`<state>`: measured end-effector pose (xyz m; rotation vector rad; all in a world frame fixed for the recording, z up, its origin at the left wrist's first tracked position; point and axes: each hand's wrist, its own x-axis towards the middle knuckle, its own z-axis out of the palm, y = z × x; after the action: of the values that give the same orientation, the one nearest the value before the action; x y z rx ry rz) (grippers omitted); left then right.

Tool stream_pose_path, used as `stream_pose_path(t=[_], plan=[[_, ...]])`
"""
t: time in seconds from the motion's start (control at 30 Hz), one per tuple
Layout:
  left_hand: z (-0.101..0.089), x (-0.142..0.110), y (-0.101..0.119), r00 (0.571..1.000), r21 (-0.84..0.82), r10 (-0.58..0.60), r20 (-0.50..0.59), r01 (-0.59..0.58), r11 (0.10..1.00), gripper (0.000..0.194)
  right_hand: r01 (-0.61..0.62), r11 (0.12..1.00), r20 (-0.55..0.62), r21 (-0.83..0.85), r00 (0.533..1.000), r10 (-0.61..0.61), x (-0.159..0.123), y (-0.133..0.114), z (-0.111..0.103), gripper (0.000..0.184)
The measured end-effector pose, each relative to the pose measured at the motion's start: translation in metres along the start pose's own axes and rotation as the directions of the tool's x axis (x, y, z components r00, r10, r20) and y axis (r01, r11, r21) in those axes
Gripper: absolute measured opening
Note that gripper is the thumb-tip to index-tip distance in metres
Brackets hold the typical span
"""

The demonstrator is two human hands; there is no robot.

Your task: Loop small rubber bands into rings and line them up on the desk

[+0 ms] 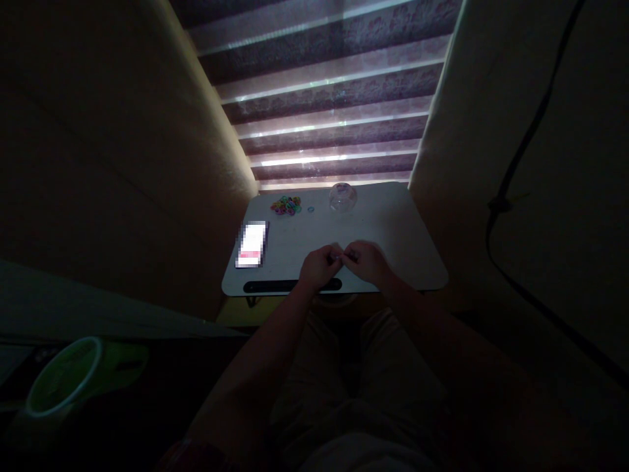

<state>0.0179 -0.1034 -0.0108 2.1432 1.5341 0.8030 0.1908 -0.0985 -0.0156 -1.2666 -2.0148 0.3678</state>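
Above the front part of a small white table (393,229), my left hand (320,265) and my right hand (366,261) meet fingertip to fingertip. Both are closed in a pinch. A small pale bit shows between the fingers, too dim and tiny to name. Beyond them stands a clear round bowl-like container (343,198). A pile of colourful little bands or rings (286,206) lies at the back left of the table, and a single light-blue ring (310,210) rests between the pile and the container.
A phone with a lit, blurred screen (252,244) lies on the table's left side. A dark slot (270,286) runs along the front edge. Pleated blinds (334,124) hang behind. At lower left is a green container (69,377); a dark cable (521,151) hangs at right.
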Motion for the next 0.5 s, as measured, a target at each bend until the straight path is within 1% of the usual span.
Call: stream_pose_path(t=[0.2, 0.37, 0.5], plan=[[-0.0017, -0.0014, 0.0012, 0.999, -0.058, 0.021, -0.027, -0.023, 0.998, 0.024, 0.008, 1.000, -0.008, -0.021, 1.000, -0.008, 0.0011, 0.0027, 0.0017, 0.016], [-0.0031, -0.0019, 0.0021, 0.999, -0.164, 0.046, -0.008, -0.047, 0.985, 0.026, -0.002, 1.000, -0.005, -0.024, 1.000, 0.002, 0.0023, 0.0058, 0.0033, 0.020], [-0.0025, -0.0014, 0.0025, 0.999, -0.184, 0.031, -0.007, -0.032, 0.982, 0.026, 0.008, 1.000, -0.001, -0.007, 1.000, -0.008, 0.0024, 0.0068, 0.0031, 0.020]])
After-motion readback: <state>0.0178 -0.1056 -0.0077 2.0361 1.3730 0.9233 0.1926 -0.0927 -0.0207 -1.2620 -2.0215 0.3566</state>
